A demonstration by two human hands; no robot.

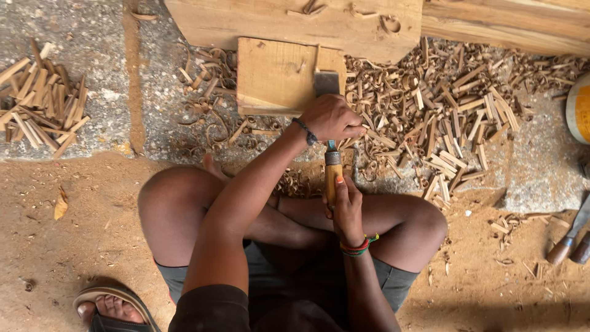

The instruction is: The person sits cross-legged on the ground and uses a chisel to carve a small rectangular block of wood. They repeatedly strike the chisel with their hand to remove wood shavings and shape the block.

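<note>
At the frame's centre your right hand (346, 206) is wrapped around the chisel (332, 175) by its wooden handle, blade pointing up. Your left hand (332, 118) is closed over the blade end, just below the wood block (276, 74). Shavings (430, 104) lie at upper right.

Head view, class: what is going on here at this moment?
A person sits cross-legged on the ground. The right hand grips the wooden handle of a chisel, held upright. The left hand closes around its upper part, next to a wooden block. Wood shavings and cut sticks lie scattered around.
</note>
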